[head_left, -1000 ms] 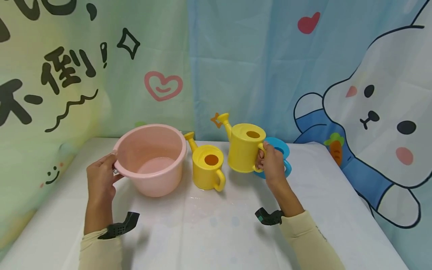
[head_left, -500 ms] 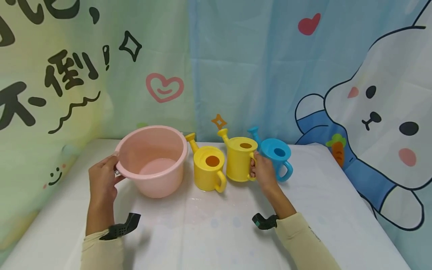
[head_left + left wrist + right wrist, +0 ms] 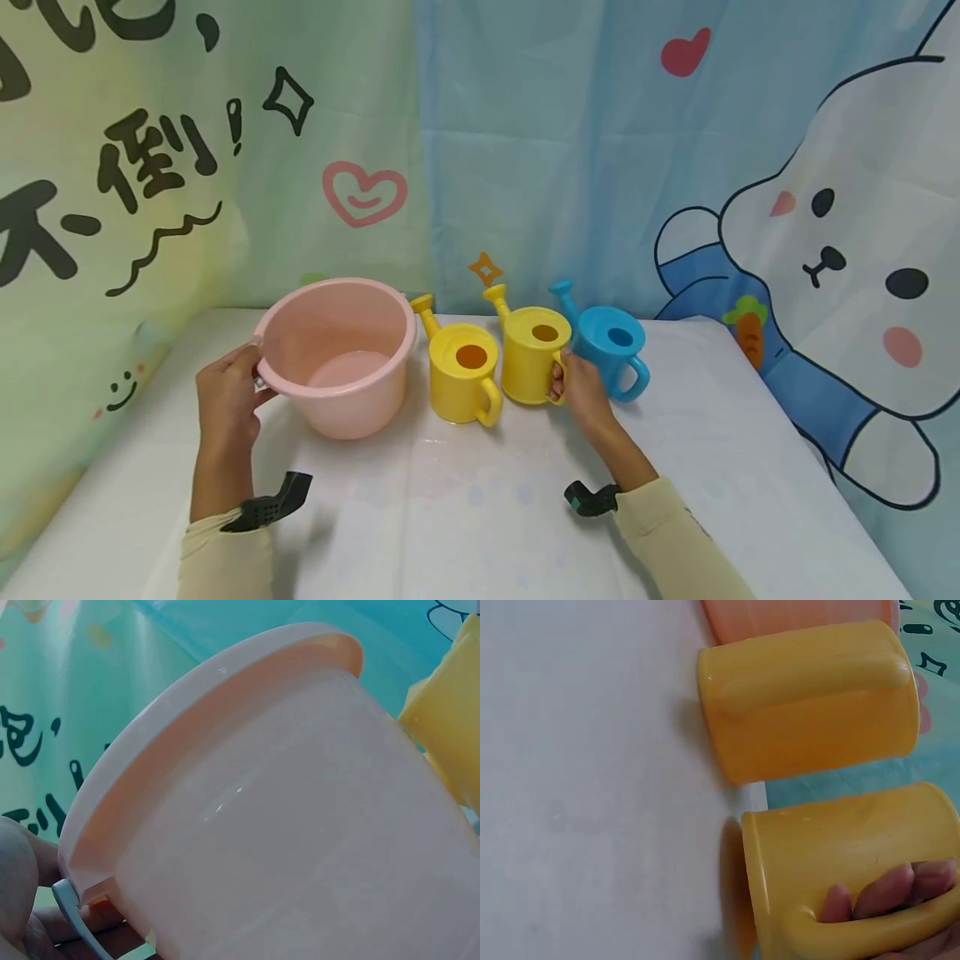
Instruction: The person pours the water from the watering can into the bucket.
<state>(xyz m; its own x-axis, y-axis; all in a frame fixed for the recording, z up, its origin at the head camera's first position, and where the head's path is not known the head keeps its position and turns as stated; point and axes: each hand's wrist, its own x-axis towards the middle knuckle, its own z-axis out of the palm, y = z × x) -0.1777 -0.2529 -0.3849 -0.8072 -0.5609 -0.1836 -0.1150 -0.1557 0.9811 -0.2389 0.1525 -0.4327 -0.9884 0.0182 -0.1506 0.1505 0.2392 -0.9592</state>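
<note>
A pink bucket (image 3: 348, 412) stands on the left of the table, and my left hand (image 3: 227, 396) pinches its rim. In the left wrist view the thumb lies against the rim (image 3: 187, 686), with fingers below it near a grey bail handle (image 3: 75, 915). My right hand (image 3: 587, 385) has its fingers curled through the handle of the right-hand yellow watering can (image 3: 525, 362). That can stands upright, its spout towards the back. Between it and the bucket is another yellow watering can (image 3: 448, 392). Right of both stands a blue watering can (image 3: 609, 329), partly behind the held can.
A white cloth covers the table (image 3: 450, 533), with a small wet patch (image 3: 438, 450) in front of the left yellow can. Close behind the cans hangs a printed curtain (image 3: 517, 167). Black cameras sit on both wrists.
My right hand has brought the yellow watering can down and left onto the table beside the other yellow can. More of the blue can now shows. The left hand and bucket have stayed put.
</note>
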